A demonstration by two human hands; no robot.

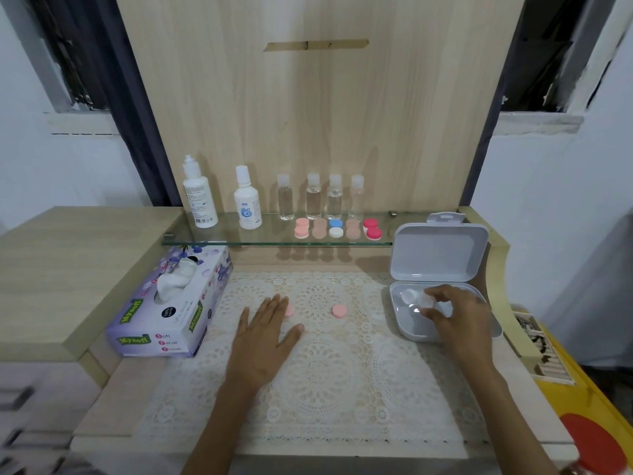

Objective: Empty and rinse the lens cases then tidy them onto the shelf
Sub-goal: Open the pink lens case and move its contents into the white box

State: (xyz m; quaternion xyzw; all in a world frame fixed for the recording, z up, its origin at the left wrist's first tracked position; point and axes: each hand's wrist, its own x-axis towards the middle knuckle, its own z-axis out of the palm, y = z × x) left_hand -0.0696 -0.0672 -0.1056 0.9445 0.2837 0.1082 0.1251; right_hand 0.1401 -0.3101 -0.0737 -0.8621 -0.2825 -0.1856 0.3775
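Nearest me, the left hand (265, 337) lies flat on the lace mat (325, 389), fingers straight and spread, its fingertips half covering one pink cap (289, 310). A second pink cap (339, 310) sits apart to the right. Farther right, the right hand (459, 320) pinches a clear lens case (416, 298) between thumb and fingertips over the tray of the open white box (442, 252). I'd judge the case light, rigid and slick when wet, best gripped at the rims of its cups. Whether liquid remains inside is hard to make out, as it blurs into the white tray. On the far glass shelf (222, 240), five capped cases (336, 228) sit in a row before the bottles (313, 197).
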